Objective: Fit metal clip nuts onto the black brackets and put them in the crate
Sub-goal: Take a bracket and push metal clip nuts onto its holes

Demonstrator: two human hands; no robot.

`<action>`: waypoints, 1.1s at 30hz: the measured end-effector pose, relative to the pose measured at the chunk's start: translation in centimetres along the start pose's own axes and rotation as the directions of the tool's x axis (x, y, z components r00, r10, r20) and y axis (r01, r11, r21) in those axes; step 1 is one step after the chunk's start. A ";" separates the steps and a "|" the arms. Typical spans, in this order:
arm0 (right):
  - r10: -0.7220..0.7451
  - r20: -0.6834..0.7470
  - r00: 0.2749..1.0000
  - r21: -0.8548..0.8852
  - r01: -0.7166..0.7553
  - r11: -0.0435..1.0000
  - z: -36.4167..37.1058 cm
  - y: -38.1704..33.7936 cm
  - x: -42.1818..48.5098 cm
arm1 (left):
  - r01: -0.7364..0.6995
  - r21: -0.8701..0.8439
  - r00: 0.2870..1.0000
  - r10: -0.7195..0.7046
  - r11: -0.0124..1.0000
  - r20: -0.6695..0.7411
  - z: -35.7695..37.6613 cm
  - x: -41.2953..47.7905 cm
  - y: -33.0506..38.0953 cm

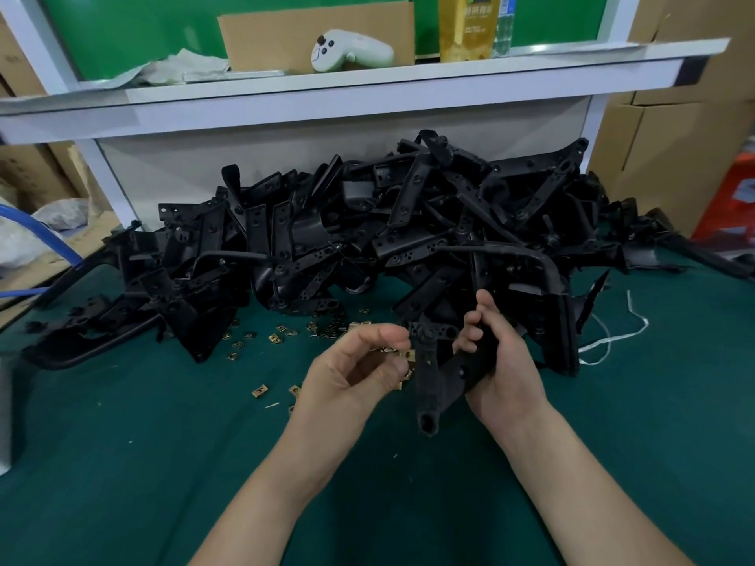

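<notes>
The green surface (143, 463) carries a big tangled pile (367, 230) of black brackets along its far side, under a white shelf (367, 91). No crate is in view, so the drop-off place cannot be told from here.

One bracket (433, 381) is lifted clear of the pile, in front of it and above the surface. The right hand (502, 361) is clamped round it, fingers curled over its upper right side, with the tubular end pointing down toward the person.

The left hand (351, 373) is just beside the bracket's left edge. Its thumb and fingers are curled together and pinch a brass clip nut (408, 355) that touches or nearly touches the bracket. More brass shows below the fingers, so the hand may hold spares.

Loose nuts (282, 332) lie scattered on the surface between the pile and the hands.

The step in hand looks to be sliding the nut on. To do it well, the right hand should hold the bracket steady. The left should point the nut's open mouth square at the bracket's edge, in line with a hole. It should then push straight until the nut seats over the hole, without skewing it. Spares in the palm could slip out during the push.
</notes>
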State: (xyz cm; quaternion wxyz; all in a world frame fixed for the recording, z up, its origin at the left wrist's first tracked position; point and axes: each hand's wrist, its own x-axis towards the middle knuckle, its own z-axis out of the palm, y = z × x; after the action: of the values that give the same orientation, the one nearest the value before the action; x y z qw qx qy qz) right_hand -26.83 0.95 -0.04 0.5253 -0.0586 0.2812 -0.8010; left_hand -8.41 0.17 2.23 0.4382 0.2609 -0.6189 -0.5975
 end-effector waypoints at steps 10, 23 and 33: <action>0.010 -0.021 1.000 0.023 -0.010 1.000 0.1 0.0 0.1 | 0.004 -0.019 1.000 -0.004 1.000 -0.003 0.0 0.1 -0.1; -0.024 -0.076 0.997 -0.006 0.023 1.000 0.1 0.0 0.2 | -0.008 0.071 0.999 0.011 0.997 -0.036 0.2 -0.1 0.1; -0.161 -0.105 0.981 -0.099 0.151 0.984 0.0 0.2 0.2 | 0.013 0.086 0.997 -0.007 0.996 -0.076 0.5 -0.1 -0.4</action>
State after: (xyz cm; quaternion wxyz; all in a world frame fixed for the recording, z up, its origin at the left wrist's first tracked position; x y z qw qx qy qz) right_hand -26.76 0.72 -0.16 0.4411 -0.0591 0.3406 -0.8282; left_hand -8.89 0.42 1.89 0.4468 0.3052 -0.6256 -0.5620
